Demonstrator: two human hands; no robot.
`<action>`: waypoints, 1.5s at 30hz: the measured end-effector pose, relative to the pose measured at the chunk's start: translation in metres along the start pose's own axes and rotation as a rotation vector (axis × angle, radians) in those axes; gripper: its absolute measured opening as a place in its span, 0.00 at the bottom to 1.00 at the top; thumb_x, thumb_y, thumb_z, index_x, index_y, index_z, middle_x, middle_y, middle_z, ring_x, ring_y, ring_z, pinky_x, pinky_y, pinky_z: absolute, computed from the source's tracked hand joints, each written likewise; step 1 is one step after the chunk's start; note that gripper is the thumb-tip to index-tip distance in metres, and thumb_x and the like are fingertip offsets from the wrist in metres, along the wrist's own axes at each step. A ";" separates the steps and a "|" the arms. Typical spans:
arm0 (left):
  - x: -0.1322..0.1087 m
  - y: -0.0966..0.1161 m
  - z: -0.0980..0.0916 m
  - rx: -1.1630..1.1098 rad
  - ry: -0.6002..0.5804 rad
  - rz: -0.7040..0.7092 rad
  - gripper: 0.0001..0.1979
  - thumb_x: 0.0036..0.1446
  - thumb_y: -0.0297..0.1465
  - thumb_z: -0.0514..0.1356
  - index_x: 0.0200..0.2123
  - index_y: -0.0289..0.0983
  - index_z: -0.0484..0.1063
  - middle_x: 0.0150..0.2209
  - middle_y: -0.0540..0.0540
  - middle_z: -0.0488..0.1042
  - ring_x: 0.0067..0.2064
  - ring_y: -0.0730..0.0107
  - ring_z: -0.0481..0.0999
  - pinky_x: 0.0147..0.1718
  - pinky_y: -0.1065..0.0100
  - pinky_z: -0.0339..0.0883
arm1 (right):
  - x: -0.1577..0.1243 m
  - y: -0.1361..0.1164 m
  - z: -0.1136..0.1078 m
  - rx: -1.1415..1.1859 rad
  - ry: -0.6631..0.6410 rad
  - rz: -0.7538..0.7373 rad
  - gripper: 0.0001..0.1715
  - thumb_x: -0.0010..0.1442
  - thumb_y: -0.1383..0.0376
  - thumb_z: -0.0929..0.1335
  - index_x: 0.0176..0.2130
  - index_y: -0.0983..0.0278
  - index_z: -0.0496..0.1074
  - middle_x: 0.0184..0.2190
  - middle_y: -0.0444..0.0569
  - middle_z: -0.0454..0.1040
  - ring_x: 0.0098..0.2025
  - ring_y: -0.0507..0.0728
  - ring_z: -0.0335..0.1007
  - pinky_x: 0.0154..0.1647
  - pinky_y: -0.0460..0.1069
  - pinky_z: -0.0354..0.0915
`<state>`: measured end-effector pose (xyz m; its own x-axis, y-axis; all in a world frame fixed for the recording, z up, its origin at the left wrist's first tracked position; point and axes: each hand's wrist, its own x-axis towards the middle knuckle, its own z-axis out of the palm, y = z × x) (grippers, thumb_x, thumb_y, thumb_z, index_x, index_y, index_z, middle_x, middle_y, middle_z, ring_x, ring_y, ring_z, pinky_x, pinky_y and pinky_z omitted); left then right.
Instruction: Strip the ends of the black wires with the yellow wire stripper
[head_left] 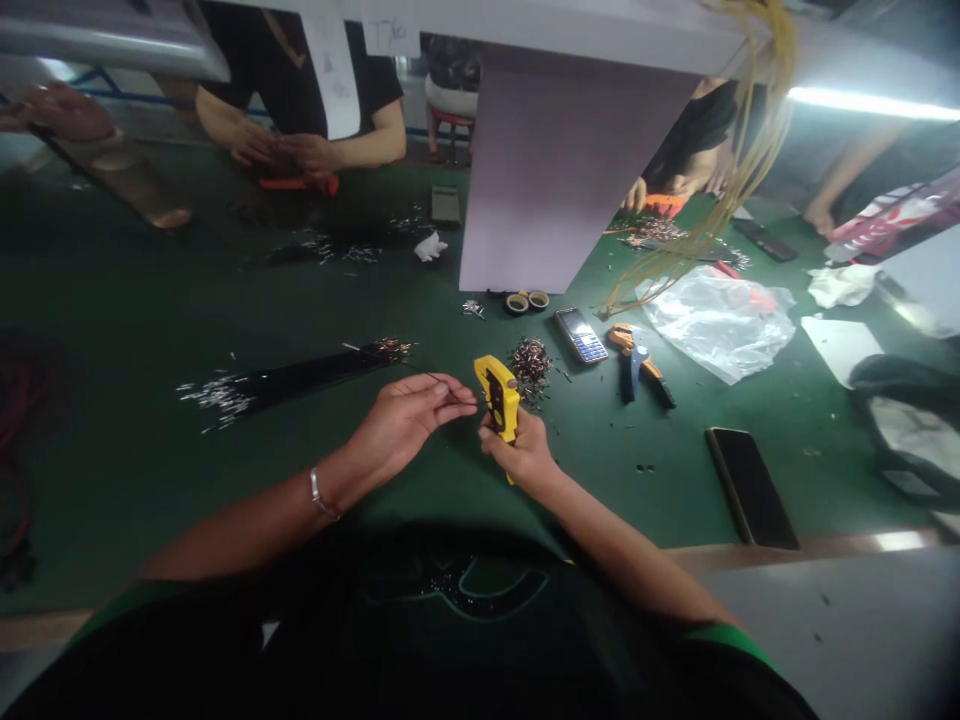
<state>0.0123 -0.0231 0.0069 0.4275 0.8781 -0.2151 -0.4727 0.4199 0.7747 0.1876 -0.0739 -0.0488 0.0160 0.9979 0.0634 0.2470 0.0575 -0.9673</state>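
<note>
Between the fingertips of my left hand point(409, 415) is a thin dark wire point(416, 368), one end pointing toward the tool on the right. My right hand point(523, 447) is wrapped round the handle of a yellow wire stripper point(498, 390), its head turned up. Whether the wire's end sits inside the jaws cannot be made out. A bundle of black wires point(300, 385) lies to the left, with pale tips at one end and bare copper at the other. Just behind the stripper is a pile of small cut scraps point(531, 362).
Right of the pile lie a keypad phone point(580, 336), an orange and dark blue hand tool point(637, 365) and a clear plastic bag point(720, 318). A smartphone point(752, 488) rests near the front edge. Two tape rolls point(527, 301) stand by an upright panel point(562, 170). Co-workers' hands point(289, 150) are across the table.
</note>
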 end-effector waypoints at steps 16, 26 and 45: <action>0.010 -0.005 -0.010 0.045 -0.022 -0.008 0.04 0.54 0.26 0.64 0.33 0.31 0.78 0.37 0.39 0.79 0.43 0.61 0.79 0.51 0.56 0.70 | 0.005 0.012 0.006 -0.022 0.077 0.000 0.05 0.51 0.64 0.68 0.30 0.61 0.67 0.18 0.41 0.67 0.20 0.52 0.62 0.22 0.47 0.61; 0.017 -0.008 -0.014 0.046 -0.008 -0.009 0.04 0.53 0.25 0.65 0.32 0.31 0.79 0.37 0.39 0.79 0.42 0.62 0.79 0.51 0.57 0.70 | 0.011 0.014 0.007 0.026 0.087 0.049 0.05 0.50 0.64 0.67 0.29 0.62 0.66 0.15 0.39 0.65 0.16 0.50 0.60 0.20 0.46 0.59; 0.030 -0.010 -0.024 0.049 0.000 -0.056 0.04 0.53 0.24 0.64 0.34 0.29 0.78 0.36 0.39 0.80 0.39 0.63 0.79 0.46 0.61 0.73 | 0.014 0.016 0.009 0.041 0.097 0.098 0.05 0.49 0.64 0.66 0.30 0.62 0.66 0.16 0.39 0.65 0.17 0.50 0.62 0.20 0.45 0.59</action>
<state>0.0118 0.0045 -0.0215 0.4525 0.8535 -0.2585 -0.4097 0.4565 0.7898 0.1835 -0.0585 -0.0660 0.1318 0.9912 -0.0101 0.2002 -0.0365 -0.9791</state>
